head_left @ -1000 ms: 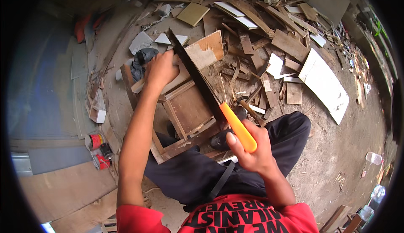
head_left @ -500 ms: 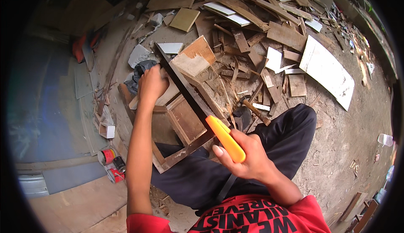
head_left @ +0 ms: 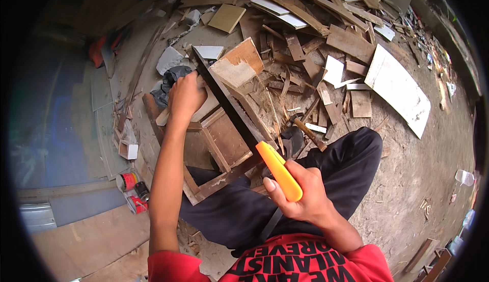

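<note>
In my right hand point(head_left: 308, 193) is the orange handle of a handsaw point(head_left: 224, 96). Its dark blade runs diagonally up and left, across a wooden frame point(head_left: 226, 177) in front of my crossed legs. The frame looks like a small box or drawer carcass with brown boards and an inner panel. At its far left side my left hand point(head_left: 187, 97) is closed on the wood, its fingertips hidden. Just beyond that hand lies a crumpled dark grey plastic bag point(head_left: 165, 86). A board with a torn, pale face point(head_left: 237, 65) stands beside the blade.
A hammer point(head_left: 309, 133) lies right of the frame, near my knee. Behind it spreads a heap of scrap boards point(head_left: 305, 52), with a large white panel point(head_left: 400, 91) at its right. Red cans point(head_left: 127, 181) stand at left, near a glass-like sheet point(head_left: 61, 129).
The handsaw and my right hand have shifted slightly toward the lower right. My left hand keeps its hold on the frame. The whole view has moved a little.
</note>
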Tool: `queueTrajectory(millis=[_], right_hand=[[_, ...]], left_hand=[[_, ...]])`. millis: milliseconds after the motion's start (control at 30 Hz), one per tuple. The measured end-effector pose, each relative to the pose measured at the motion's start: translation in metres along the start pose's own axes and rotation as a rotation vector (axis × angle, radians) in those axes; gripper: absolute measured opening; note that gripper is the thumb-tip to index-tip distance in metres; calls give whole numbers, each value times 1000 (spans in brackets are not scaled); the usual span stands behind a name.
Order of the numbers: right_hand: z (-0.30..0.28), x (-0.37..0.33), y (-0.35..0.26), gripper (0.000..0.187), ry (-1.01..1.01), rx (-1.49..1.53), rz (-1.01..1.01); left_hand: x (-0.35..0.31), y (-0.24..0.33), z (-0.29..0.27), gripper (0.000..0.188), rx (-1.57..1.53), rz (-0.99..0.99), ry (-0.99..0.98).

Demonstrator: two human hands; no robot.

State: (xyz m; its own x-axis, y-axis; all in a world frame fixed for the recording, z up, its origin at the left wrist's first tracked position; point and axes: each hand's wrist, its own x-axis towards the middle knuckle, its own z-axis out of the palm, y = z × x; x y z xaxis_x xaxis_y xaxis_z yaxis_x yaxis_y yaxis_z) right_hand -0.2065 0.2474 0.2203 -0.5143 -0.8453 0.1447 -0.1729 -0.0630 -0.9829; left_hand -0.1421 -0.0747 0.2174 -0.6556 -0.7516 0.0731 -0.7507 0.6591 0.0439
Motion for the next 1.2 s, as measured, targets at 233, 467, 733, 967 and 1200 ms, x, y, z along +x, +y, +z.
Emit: queueTrajectory(millis=[233,467,733,967,1200], right_hand=[[-10,19,-10,29,-179,-10,48],[-4,-22,52,45,-25,-98,-96],[-10,-37,61,30,107,-267,-231],[20,21,20,19,143,-259,-121],[27,14,24,26,193,-229,-78]], left_hand=[[5,-21,-1,30,28,-37,-14],[12,-32,1,35,-91,-21,-128],[2,-31,0,32,-163,-9,-58],[4,-32,5,27,-156,20,-31],[-3,-26,-7,26,-163,4,-38]])
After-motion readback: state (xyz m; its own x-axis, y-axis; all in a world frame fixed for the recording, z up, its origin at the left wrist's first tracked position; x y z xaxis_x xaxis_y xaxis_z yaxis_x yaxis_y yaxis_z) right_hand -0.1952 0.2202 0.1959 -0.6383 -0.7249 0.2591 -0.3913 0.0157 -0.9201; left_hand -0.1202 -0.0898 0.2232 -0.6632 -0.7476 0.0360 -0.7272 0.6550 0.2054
